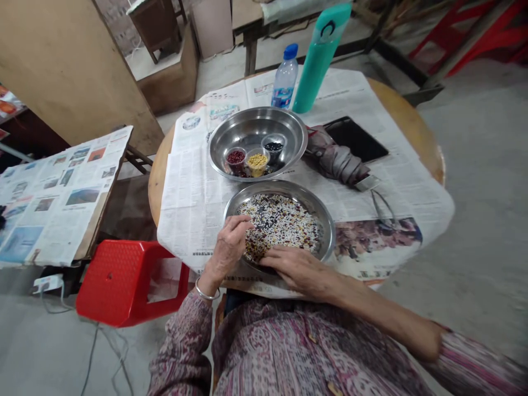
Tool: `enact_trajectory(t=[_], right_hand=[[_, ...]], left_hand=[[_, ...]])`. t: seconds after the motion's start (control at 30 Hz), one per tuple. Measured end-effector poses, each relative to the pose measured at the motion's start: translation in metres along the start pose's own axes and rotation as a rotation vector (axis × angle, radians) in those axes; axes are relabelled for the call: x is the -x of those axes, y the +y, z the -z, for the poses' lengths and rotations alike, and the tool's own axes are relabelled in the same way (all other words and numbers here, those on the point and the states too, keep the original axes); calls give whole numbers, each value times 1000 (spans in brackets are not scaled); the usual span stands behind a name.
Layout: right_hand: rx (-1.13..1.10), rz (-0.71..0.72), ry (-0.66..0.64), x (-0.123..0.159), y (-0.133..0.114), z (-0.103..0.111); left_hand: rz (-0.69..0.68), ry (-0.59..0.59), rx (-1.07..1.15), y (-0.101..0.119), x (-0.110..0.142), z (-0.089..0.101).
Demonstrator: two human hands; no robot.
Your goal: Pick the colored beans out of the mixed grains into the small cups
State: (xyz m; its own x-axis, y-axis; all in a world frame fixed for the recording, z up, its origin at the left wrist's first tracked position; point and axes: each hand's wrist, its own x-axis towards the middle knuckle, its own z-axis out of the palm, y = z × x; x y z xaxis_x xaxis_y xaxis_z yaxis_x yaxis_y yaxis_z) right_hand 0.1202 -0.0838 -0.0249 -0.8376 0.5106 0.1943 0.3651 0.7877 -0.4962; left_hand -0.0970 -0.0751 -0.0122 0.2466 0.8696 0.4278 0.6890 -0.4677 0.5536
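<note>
A shallow metal plate [331, 237] in front of me holds a spread of mixed grains and beans [284, 223], white, black, yellow and dark red. Over the plate's left side is my left hand [231, 242], its fingers bent and pressed together; whatever they pinch is too small to see. My right hand [299, 269] reaches across the near rim, fingers stretched out with their tips among the grains. Behind, a deeper metal basin [256, 124] contains three small clear cups: dark red beans [236, 157], yellow beans [257, 161] and black beans [274, 147].
Newspaper [192, 203] covers the round wooden table. At its back stand a water bottle [285, 77] and a tall teal bottle [322, 60]. A folded umbrella [340, 162] and a black tablet-like object [357, 138] lie right of the basin. A red stool [119, 280] stands at left.
</note>
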Motion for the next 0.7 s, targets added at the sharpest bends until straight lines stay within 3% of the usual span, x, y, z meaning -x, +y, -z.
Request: enact_trajectory(t=[0.1,0.2,0.33,0.43,0.53,0.7], right_hand=[[52,-42,16,-27,10,-3],[153,-192,123,-41,32,7],[340,-466,257,-29,60,25],[407,-565,248,-13,63,26],[293,-520,212,-11,50,14],[-38,-264,177,-42,14,-9]], left_hand=[[140,199,-46,-9,-8,-1],[349,305,38,-24,-16,-3],[486,257,256,-41,-22,-7],[491,215,297,-48,-24,-10],[481,231,307,-49,-24,-11],[451,249,303,-47,-24,-11]])
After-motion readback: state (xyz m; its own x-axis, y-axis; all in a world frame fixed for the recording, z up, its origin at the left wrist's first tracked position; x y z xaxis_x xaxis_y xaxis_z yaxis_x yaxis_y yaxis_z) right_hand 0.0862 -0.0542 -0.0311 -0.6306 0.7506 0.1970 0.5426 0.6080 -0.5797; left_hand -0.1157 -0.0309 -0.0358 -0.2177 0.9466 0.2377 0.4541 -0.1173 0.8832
